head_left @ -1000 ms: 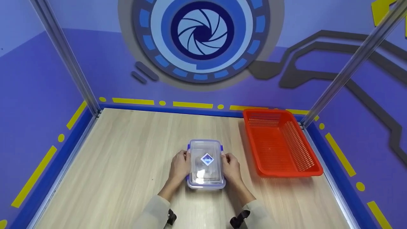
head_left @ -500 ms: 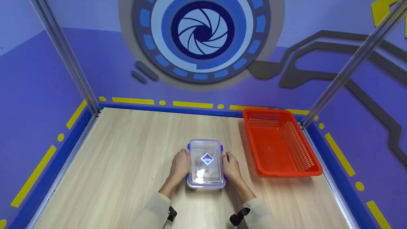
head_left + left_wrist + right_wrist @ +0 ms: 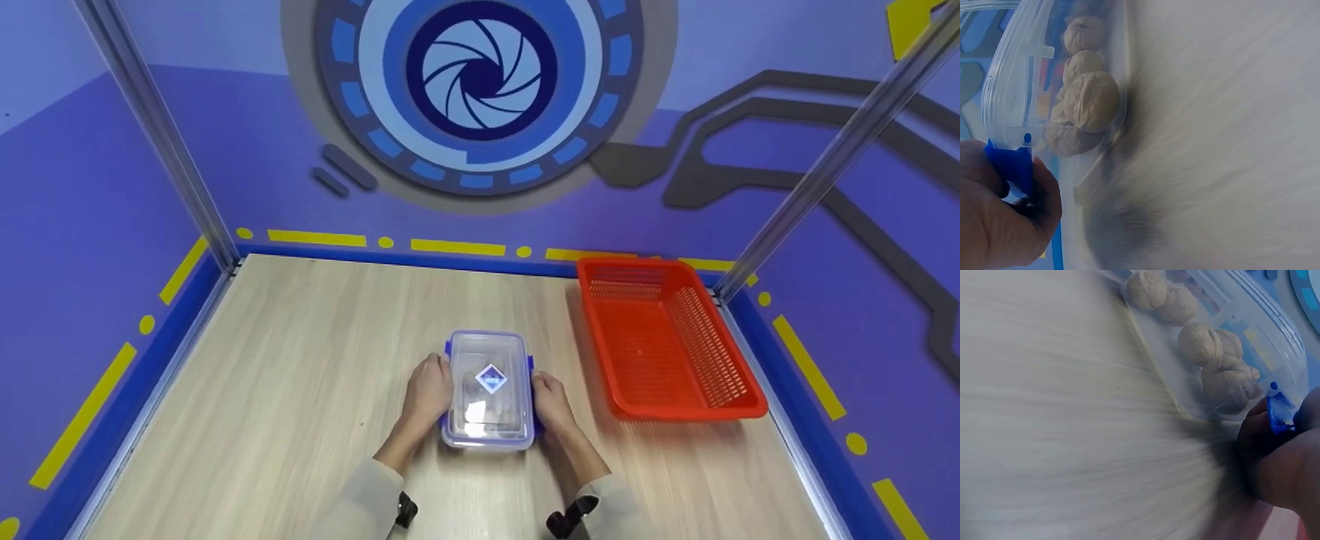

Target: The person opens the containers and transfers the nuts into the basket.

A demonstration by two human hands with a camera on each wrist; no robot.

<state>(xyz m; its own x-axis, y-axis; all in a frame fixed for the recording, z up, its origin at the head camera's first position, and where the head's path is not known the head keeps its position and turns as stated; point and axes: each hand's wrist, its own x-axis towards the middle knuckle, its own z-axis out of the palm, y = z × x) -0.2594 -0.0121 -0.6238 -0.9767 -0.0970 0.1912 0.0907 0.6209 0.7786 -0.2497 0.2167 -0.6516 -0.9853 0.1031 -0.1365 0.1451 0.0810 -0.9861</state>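
A clear plastic food container (image 3: 490,405) with a lid and a diamond-shaped sticker sits between my hands on the table. Through its transparent wall, several walnuts (image 3: 1092,101) show in the left wrist view; walnuts (image 3: 1201,343) also appear in the right wrist view. My left hand (image 3: 429,390) is at the container's left side, its thumb and fingers pinching a blue latch (image 3: 1013,166). On the opposite side my right hand (image 3: 552,401) pinches another blue latch (image 3: 1279,412), which stands out from the wall. Parts of both hands' fingers are hidden.
A red plastic basket (image 3: 645,360) with perforated sides stands on the right of the wooden table (image 3: 315,360), near the back wall. Printed blue-purple panels (image 3: 225,150) enclose the table at the back and both sides, with metal posts at the corners.
The latches on the container's right side now stick outward, and my right hand has shifted slightly right and down with them. My left hand has stayed at its side. The view has shifted slightly.
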